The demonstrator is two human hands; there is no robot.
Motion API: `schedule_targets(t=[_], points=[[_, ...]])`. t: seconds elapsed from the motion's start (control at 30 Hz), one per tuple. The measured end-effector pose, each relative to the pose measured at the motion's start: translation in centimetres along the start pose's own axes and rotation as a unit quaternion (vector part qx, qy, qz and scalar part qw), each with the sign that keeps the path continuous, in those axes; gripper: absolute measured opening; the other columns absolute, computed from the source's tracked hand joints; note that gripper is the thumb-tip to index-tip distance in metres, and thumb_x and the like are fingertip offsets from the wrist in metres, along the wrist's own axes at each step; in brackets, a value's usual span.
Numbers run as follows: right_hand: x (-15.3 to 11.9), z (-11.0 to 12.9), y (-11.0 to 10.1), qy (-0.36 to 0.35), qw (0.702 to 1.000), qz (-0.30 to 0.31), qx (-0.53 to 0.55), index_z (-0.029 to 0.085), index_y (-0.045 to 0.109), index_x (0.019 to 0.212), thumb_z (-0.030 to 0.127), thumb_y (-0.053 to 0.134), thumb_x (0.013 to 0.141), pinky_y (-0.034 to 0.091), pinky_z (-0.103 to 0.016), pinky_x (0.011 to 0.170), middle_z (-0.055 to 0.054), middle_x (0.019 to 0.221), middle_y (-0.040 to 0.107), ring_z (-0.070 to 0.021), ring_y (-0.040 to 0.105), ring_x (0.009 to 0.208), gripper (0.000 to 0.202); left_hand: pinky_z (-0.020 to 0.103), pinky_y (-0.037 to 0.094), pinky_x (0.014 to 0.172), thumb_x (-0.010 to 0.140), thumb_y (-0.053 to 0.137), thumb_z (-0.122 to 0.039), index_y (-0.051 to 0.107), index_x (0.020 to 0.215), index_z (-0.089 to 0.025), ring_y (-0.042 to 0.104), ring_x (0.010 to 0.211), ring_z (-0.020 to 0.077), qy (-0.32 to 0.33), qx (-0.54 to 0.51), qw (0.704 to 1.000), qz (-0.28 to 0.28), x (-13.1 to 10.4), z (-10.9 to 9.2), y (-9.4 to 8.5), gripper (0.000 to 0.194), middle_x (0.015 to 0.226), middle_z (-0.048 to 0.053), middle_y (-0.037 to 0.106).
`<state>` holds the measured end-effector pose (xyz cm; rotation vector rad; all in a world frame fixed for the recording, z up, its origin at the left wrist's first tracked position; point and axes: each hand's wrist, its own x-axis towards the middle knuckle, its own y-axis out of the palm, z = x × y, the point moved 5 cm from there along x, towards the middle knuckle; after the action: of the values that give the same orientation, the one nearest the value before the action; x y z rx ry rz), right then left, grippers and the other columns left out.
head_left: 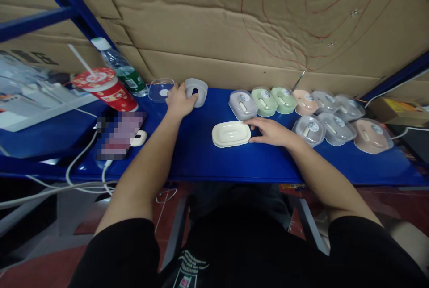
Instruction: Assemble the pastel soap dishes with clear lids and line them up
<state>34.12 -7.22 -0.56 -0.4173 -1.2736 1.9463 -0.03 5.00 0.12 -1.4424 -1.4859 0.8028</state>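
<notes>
On the blue table lies an oval cream dish point(231, 134). My right hand point(268, 131) is at its right edge, thumb and fingers apart around that end. Further back on the left, my left hand point(181, 100) rests between a clear lid point(157, 90) with a white round label and a grey-white frame piece point(201, 89) with a dark slot. Its fingers are spread, with the thumb over the slot and the other fingertips near the lid's edge. To the right stand several closed boxes with clear lids, among them a grey one point(242, 105) and a green one point(264, 102).
A red cup point(115, 96) with a straw and a bottle point(129, 78) stand at the back left. In front are a phone point(122, 136), a small cream case point(139, 138) and white cables. Cardboard point(214, 24) walls the back.
</notes>
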Motion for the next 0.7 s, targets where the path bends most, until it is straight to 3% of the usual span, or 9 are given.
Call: schedule_targets(t=[0.07, 0.13, 0.23, 0.37, 0.43, 0.53, 0.6, 0.7], points=[[0.0, 0.3, 0.1, -0.021, 1.0, 0.011, 0.008, 0.024, 0.073, 0.133, 0.044, 0.081, 0.095, 0.057, -0.038, 0.086, -0.008, 0.113, 0.075, -0.0248, 0.073, 0.097, 0.043, 0.069, 0.033, 0.124, 0.094, 0.058, -0.069, 0.051, 0.166, -0.02, 0.035, 0.159, 0.0519, -0.032, 0.01, 0.999, -0.023, -0.4, -0.1, 0.0, 0.087, 0.172, 0.024, 0.044], [0.1, 0.6, 0.2, -0.025, 1.0, 0.015, 0.004, 0.023, 0.078, 0.117, 0.044, 0.082, 0.093, 0.054, -0.034, 0.08, -0.006, 0.104, 0.075, -0.0223, 0.071, 0.089, 0.032, 0.07, 0.031, 0.123, 0.091, 0.062, -0.069, 0.058, 0.161, -0.02, 0.033, 0.16, 0.0534, -0.022, 0.014, 1.0, -0.005, -0.7, -0.7, 0.4, 0.085, 0.174, 0.023, 0.042], [0.4, 1.5, 0.5, -0.004, 1.0, 0.016, -0.025, 0.024, 0.078, 0.1, 0.047, 0.087, 0.089, 0.046, -0.03, 0.071, -0.001, 0.086, 0.074, -0.0193, 0.068, 0.077, 0.028, 0.072, 0.028, 0.122, 0.091, 0.062, -0.067, 0.065, 0.155, -0.023, 0.037, 0.156, 0.0543, 0.002, 0.039, 0.999, 0.028, -1.1, -1.4, 1.1, 0.077, 0.17, 0.021, 0.048], [1.2, 3.4, 1.6, 0.032, 0.995, 0.014, -0.089, 0.025, 0.077, 0.087, 0.054, 0.087, 0.088, 0.038, -0.03, 0.064, 0.0, 0.076, 0.076, -0.0203, 0.07, 0.073, 0.031, 0.071, 0.028, 0.12, 0.097, 0.056, -0.057, 0.067, 0.151, -0.025, 0.048, 0.147, 0.0529, -0.018, 0.067, 0.997, 0.021, -1.4, -1.1, 1.1, 0.063, 0.16, 0.022, 0.058], [1.4, 4.0, 2.1, 0.044, 0.994, 0.002, -0.098, 0.025, 0.08, 0.093, 0.055, 0.085, 0.09, 0.04, -0.03, 0.063, -0.001, 0.077, 0.078, -0.0222, 0.073, 0.076, 0.031, 0.072, 0.028, 0.118, 0.098, 0.055, -0.054, 0.068, 0.15, -0.021, 0.049, 0.145, 0.0541, -0.025, 0.081, 0.996, 0.012, -1.6, -1.0, 0.9, 0.064, 0.158, 0.024, 0.059], [1.5, 4.6, 2.5, 0.022, 0.999, -0.019, -0.031, 0.026, 0.077, 0.128, 0.051, 0.079, 0.097, 0.05, -0.032, 0.069, -0.001, 0.093, 0.085, -0.0204, 0.075, 0.076, 0.041, 0.073, 0.027, 0.117, 0.096, 0.058, -0.055, 0.068, 0.149, -0.015, 0.046, 0.146, 0.0568, -0.023, 0.079, 0.997, 0.0, -1.9, -1.3, 0.6, 0.067, 0.158, 0.028, 0.057], [1.3, 5.0, 2.5, -0.016, 1.0, -0.011, 0.024, 0.027, 0.068, 0.148, 0.051, 0.075, 0.099, 0.055, -0.032, 0.074, -0.003, 0.114, 0.086, -0.0176, 0.075, 0.075, 0.054, 0.072, 0.026, 0.119, 0.096, 0.058, -0.057, 0.069, 0.148, -0.017, 0.043, 0.148, 0.055, -0.009, 0.062, 0.998, -0.018, -2.0, -1.7, 0.3, 0.067, 0.161, 0.026, 0.055], [1.0, 5.2, 2.3, -0.042, 0.998, 0.011, 0.035, 0.026, 0.063, 0.156, 0.054, 0.073, 0.101, 0.059, -0.034, 0.078, -0.007, 0.13, 0.083, -0.019, 0.078, 0.08, 0.063, 0.066, 0.031, 0.121, 0.1, 0.054, -0.06, 0.071, 0.147, -0.022, 0.046, 0.147, 0.0483, 0.022, 0.02, 0.999, -0.045, -2.1, -2.6, -0.5, 0.063, 0.158, 0.019, 0.06]])
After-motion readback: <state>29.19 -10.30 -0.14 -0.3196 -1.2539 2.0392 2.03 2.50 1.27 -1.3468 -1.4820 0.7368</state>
